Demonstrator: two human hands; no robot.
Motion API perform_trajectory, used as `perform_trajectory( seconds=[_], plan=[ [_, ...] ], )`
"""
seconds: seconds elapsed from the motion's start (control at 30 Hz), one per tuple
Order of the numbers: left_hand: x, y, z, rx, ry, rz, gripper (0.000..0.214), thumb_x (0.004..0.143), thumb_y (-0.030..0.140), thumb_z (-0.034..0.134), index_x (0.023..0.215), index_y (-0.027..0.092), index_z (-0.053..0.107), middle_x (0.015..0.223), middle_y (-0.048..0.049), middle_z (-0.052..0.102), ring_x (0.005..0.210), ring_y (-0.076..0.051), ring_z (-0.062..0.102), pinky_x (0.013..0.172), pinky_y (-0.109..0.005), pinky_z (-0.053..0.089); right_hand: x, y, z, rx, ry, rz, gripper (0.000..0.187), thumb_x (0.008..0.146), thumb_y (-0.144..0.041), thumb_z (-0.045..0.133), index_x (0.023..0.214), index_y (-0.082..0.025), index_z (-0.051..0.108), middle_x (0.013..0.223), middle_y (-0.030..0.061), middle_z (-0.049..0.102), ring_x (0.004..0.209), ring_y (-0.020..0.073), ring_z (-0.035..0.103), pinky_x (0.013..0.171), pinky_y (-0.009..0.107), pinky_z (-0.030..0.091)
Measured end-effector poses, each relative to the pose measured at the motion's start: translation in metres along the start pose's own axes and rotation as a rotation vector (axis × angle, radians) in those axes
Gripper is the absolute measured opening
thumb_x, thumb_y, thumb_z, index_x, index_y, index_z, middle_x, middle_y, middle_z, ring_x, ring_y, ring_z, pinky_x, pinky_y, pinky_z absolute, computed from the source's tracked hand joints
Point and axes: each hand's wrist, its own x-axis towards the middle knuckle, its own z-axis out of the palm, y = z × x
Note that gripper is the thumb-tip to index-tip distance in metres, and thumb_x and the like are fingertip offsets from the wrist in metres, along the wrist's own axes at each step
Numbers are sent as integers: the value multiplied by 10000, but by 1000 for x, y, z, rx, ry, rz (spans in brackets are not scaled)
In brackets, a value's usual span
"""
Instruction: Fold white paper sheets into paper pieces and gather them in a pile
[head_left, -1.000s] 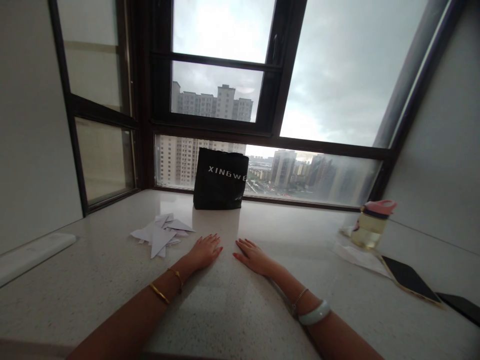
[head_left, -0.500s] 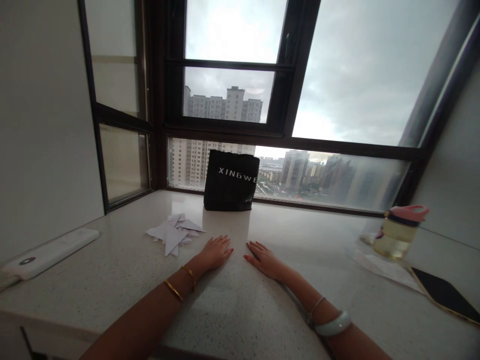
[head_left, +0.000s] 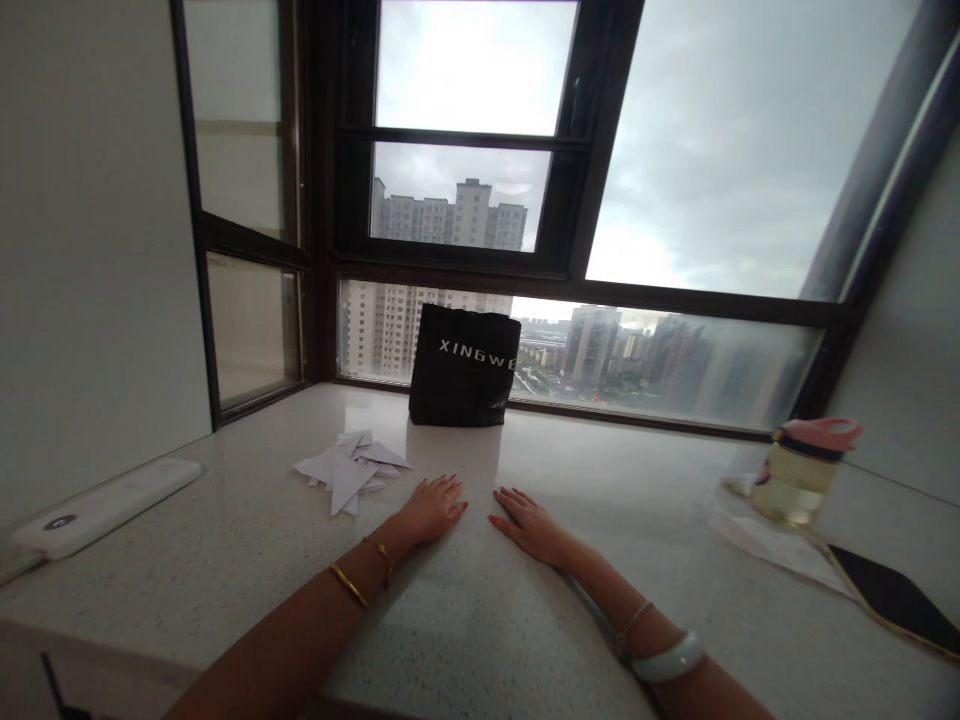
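Observation:
My left hand (head_left: 433, 507) lies flat on the speckled white countertop (head_left: 450, 620), palm down and fingers stretched out. A short gap away, my right hand (head_left: 527, 522) rests flat in the same manner. Neither holds anything. Just left of my left hand is a loose pile of folded white paper pieces (head_left: 349, 472), several with pointed triangular shapes. Beyond both hands a black bag (head_left: 463, 370) with white lettering stands upright against the window.
At the right stand a bottle (head_left: 799, 480) with a pink lid, a white tissue (head_left: 780, 550) and a dark phone (head_left: 896, 600). A white power strip (head_left: 109, 508) lies along the left wall. A dark window frame (head_left: 675, 300) borders the counter's back.
The whole view has shifted slightly, with the scene sitting a little lower. Both hands stay flat in place, and the paper pile and bag have not moved.

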Motion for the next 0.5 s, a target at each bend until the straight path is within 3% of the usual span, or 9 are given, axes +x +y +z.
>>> perform_trajectory(
  seconds=[0.5],
  plan=[
    [0,0,0,-4,-6,-4,517,834,441,156,1247,161,289,1326,-86,276,1227,-207,169,967,-423,137,0,1,1,4,4,4,701,754,-607,260,1268,-131,285,1330,96,269,1227,241,160,980,366,149]
  ],
)
